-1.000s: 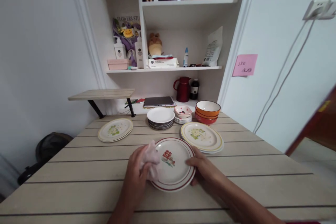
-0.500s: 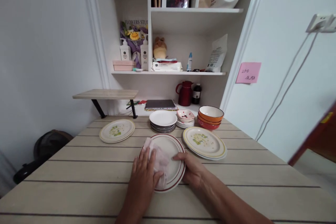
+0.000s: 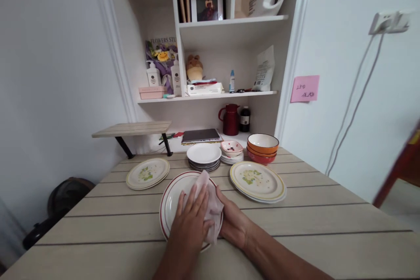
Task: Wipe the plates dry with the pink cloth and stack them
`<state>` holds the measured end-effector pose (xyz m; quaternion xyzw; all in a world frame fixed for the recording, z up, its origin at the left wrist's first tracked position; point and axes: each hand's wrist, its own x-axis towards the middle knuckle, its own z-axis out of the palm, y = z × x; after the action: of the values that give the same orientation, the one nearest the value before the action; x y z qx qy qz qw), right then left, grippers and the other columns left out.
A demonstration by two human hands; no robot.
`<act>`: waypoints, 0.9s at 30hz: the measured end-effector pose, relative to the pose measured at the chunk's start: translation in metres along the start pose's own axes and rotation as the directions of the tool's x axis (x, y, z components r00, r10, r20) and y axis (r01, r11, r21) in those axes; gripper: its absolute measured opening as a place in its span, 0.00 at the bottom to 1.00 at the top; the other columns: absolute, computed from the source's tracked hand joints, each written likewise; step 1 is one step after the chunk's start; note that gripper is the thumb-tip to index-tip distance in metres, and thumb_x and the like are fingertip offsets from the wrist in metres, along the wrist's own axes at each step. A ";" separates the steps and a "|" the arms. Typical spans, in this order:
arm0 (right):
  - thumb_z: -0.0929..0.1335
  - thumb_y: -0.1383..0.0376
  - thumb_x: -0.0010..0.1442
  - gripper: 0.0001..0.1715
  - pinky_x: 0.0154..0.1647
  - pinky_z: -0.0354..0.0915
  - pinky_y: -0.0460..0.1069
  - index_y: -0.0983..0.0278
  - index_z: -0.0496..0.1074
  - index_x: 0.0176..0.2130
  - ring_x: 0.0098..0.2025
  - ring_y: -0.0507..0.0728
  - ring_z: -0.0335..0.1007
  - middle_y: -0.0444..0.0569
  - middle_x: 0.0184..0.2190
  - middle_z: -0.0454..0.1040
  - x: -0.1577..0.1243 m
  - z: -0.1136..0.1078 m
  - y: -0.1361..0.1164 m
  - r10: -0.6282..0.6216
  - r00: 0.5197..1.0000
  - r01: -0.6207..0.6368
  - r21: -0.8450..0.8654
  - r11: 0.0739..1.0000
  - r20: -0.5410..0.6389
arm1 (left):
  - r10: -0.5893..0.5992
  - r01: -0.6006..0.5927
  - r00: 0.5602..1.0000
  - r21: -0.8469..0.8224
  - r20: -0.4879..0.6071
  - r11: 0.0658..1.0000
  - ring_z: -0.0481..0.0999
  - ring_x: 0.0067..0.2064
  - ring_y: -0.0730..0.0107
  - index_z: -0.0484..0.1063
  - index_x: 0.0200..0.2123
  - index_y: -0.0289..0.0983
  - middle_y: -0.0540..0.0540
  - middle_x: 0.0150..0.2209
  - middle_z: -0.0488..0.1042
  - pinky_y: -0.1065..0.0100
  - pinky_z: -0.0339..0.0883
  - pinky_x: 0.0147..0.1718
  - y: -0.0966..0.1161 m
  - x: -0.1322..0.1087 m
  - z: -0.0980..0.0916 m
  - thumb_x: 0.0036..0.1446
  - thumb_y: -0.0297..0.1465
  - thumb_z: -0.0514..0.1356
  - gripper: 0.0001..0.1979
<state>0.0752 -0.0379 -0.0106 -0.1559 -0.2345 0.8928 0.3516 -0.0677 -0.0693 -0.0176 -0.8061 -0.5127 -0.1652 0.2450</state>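
In front of me is a round white plate with dark red rings near its rim, tilted and raised a little at its right side. My right hand grips its right edge, fingers underneath and thumb near the rim. A thin pale pink cloth lies bunched over the plate's right half. My left hand presses that cloth against the plate, fingers extended, with the thumb against the cloth. Part of the plate's face is hidden under hand and cloth.
Oval plates with green floral prints lie at left and right. Behind are stacked white plates, a small pink bowl on saucers and orange-red bowls. A small raised shelf stands at back left.
My left hand and the cloth have slid from the plate's left side to its right. The plate has shifted slightly left and tilted. The camera view has turned a little.
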 end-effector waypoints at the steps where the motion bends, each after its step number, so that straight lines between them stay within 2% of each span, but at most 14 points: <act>1: 0.64 0.52 0.63 0.27 0.52 0.65 0.51 0.69 0.72 0.51 0.46 0.57 0.75 0.56 0.46 0.79 0.001 0.001 0.001 -0.028 0.999 0.028 -0.013 1.000 -0.019 | -0.010 0.011 1.000 -0.004 0.018 1.000 0.51 0.68 0.55 0.50 0.67 0.42 0.48 0.67 0.56 0.42 0.52 0.62 0.001 0.008 -0.004 0.58 0.33 0.58 0.35; 3: 0.67 0.63 0.61 0.19 0.51 0.65 0.48 0.70 0.74 0.49 0.45 0.54 0.76 0.54 0.44 0.79 0.004 0.005 0.004 -0.108 0.994 0.108 -0.034 0.994 -0.022 | -0.048 0.049 0.998 -0.013 0.045 0.999 0.50 0.68 0.54 0.49 0.67 0.43 0.47 0.67 0.55 0.39 0.50 0.62 0.001 0.025 -0.013 0.58 0.34 0.58 0.35; 5: 0.67 0.67 0.59 0.18 0.52 0.65 0.48 0.69 0.74 0.48 0.47 0.55 0.75 0.54 0.45 0.79 0.006 0.008 0.005 -0.169 0.985 0.170 -0.058 0.984 0.015 | -0.100 0.101 0.994 -0.021 0.051 0.995 0.50 0.68 0.53 0.49 0.67 0.43 0.46 0.67 0.55 0.37 0.48 0.62 0.000 0.039 -0.021 0.57 0.36 0.60 0.36; 9: 0.68 0.58 0.59 0.23 0.59 0.61 0.53 0.69 0.74 0.50 0.55 0.59 0.71 0.57 0.50 0.76 0.003 0.012 0.002 -0.219 0.975 0.222 -0.053 0.974 0.045 | -0.242 0.242 0.969 0.007 -0.045 0.970 0.51 0.68 0.52 0.50 0.67 0.37 0.39 0.67 0.55 0.38 0.44 0.63 0.000 0.047 -0.022 0.57 0.40 0.59 0.38; 13: 0.67 0.50 0.59 0.30 0.63 0.56 0.53 0.71 0.73 0.51 0.59 0.59 0.66 0.60 0.54 0.73 -0.001 0.014 -0.001 -0.305 0.951 0.307 -0.049 0.950 0.045 | -0.444 0.458 0.881 0.059 -0.163 0.887 0.55 0.67 0.50 0.51 0.66 0.27 0.30 0.66 0.55 0.41 0.46 0.63 0.001 0.034 -0.007 0.62 0.41 0.52 0.34; 15: 0.67 0.50 0.60 0.31 0.62 0.57 0.55 0.71 0.73 0.51 0.58 0.60 0.67 0.60 0.53 0.74 -0.001 0.014 -0.002 -0.315 0.948 0.317 -0.058 0.947 0.040 | -0.494 0.513 0.848 0.066 -0.192 0.856 0.57 0.66 0.48 0.52 0.65 0.26 0.28 0.65 0.56 0.42 0.50 0.61 0.002 0.025 0.002 0.63 0.39 0.50 0.32; 18: 0.65 0.50 0.61 0.31 0.61 0.58 0.55 0.71 0.72 0.52 0.57 0.60 0.68 0.59 0.52 0.75 -0.001 0.012 -0.005 -0.326 0.945 0.327 -0.033 0.944 0.027 | -0.456 0.478 0.864 0.066 -0.212 0.876 0.59 0.65 0.49 0.54 0.65 0.26 0.29 0.64 0.58 0.46 0.56 0.59 0.005 0.013 0.012 0.63 0.36 0.50 0.30; 21: 0.65 0.49 0.61 0.32 0.62 0.58 0.54 0.71 0.71 0.53 0.57 0.60 0.68 0.59 0.53 0.74 -0.002 0.009 -0.009 -0.319 0.948 0.319 0.004 0.948 0.018 | -0.343 0.356 0.925 0.062 -0.161 0.932 0.58 0.65 0.52 0.56 0.65 0.33 0.36 0.65 0.59 0.48 0.59 0.59 0.014 0.010 0.012 0.59 0.28 0.53 0.29; 24: 0.68 0.51 0.59 0.31 0.62 0.57 0.54 0.71 0.71 0.53 0.57 0.60 0.69 0.59 0.53 0.74 -0.005 0.009 -0.009 -0.300 0.954 0.299 0.018 0.954 0.003 | -0.239 0.241 0.969 0.035 -0.054 0.970 0.56 0.67 0.54 0.56 0.65 0.41 0.46 0.66 0.58 0.47 0.57 0.60 0.020 0.020 -0.001 0.56 0.22 0.53 0.33; 27: 0.70 0.57 0.58 0.26 0.61 0.58 0.55 0.69 0.72 0.52 0.55 0.60 0.71 0.57 0.50 0.76 -0.008 0.013 -0.003 -0.274 0.962 0.274 -0.010 0.962 0.013 | -0.218 0.218 0.976 0.014 -0.006 0.976 0.54 0.67 0.55 0.56 0.65 0.47 0.48 0.67 0.56 0.41 0.51 0.62 0.016 0.038 -0.020 0.58 0.23 0.51 0.32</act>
<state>0.0766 -0.0451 0.0027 -0.1189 -0.2610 0.8352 0.4693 -0.0374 -0.0577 0.0148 -0.7427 -0.5987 -0.1894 0.2324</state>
